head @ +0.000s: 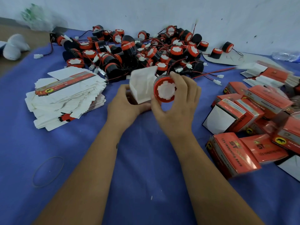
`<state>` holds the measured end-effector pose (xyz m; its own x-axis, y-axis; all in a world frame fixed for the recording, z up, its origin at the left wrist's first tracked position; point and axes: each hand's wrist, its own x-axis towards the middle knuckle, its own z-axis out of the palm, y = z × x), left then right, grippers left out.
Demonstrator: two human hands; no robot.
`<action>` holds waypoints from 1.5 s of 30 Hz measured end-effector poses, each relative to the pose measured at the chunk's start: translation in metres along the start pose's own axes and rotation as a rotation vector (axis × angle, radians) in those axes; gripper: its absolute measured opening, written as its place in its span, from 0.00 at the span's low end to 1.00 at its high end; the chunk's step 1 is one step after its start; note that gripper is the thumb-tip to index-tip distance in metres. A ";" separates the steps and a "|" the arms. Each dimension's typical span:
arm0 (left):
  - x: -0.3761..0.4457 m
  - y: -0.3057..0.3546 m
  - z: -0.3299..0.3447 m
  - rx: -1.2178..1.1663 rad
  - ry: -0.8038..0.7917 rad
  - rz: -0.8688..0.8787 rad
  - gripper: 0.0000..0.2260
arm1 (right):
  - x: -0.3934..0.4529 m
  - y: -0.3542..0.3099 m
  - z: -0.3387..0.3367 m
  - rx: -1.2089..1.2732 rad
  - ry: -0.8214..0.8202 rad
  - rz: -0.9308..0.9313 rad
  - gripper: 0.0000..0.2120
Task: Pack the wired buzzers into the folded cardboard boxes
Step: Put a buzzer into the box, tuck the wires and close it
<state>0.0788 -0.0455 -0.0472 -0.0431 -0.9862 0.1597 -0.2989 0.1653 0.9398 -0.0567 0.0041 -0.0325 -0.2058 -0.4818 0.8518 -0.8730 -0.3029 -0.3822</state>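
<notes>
**Buzzer at box mouth, one hand on each**

Far left, 9 o'clock: stack of flat unfolded box blanks (68, 96) fanned on the blue cloth (146, 159), white side mostly up, one red printed strip showing. Rubber band (48, 171) lies at 8 o'clock, well apart from everything else.

Centre-left: left hand (125, 105) grips the open box (142, 86) from its lower left side, fingers curled round it, thumb on the near edge. White inside faces and flaps point up and toward the camera. Box is blurred, so exact flap layout can't be read.

Centre: right hand (177, 103) holds one buzzer (164, 90), red rim with white toothed face toward the camera. Fingers wrap over the top and right of the body, thumb presses the lower left of the rim. Buzzer sits between thumb and fingers, touching the right edge of the box. Whether any of it is inside the box can't be told.

12 o'clock: loose pile of buzzers (138, 51) with red/black leads and white plugs, against the wall.

3 o'clock: heap of closed red boxes (253, 120), some lying tilted, a couple showing white end flaps. More flat blanks (266, 73) at 2 o'clock.
</notes>
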 end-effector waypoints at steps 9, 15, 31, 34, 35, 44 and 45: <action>0.000 -0.002 -0.002 -0.043 -0.196 0.062 0.22 | -0.002 -0.009 0.004 0.064 -0.176 -0.012 0.23; 0.000 -0.002 -0.002 -0.051 -0.207 0.064 0.24 | 0.001 -0.003 0.001 0.021 -0.177 0.068 0.19; 0.002 -0.005 -0.001 -0.027 -0.194 0.068 0.24 | -0.003 -0.005 0.008 -0.343 -0.399 -0.049 0.21; 0.002 -0.005 0.000 -0.025 -0.182 0.072 0.25 | -0.005 -0.006 0.006 -0.341 -0.409 -0.037 0.18; 0.001 -0.004 0.000 -0.031 -0.181 0.074 0.25 | -0.005 -0.005 0.006 -0.300 -0.401 -0.035 0.17; -0.001 0.000 -0.004 -0.025 -0.218 0.122 0.21 | 0.018 0.009 0.002 0.489 0.063 0.770 0.14; -0.001 0.000 -0.005 -0.021 -0.231 0.122 0.21 | 0.020 0.014 0.001 0.560 0.041 0.876 0.18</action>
<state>0.0832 -0.0446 -0.0458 -0.2950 -0.9339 0.2019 -0.2579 0.2813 0.9243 -0.0731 -0.0105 -0.0208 -0.6928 -0.6919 0.2032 -0.0827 -0.2036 -0.9755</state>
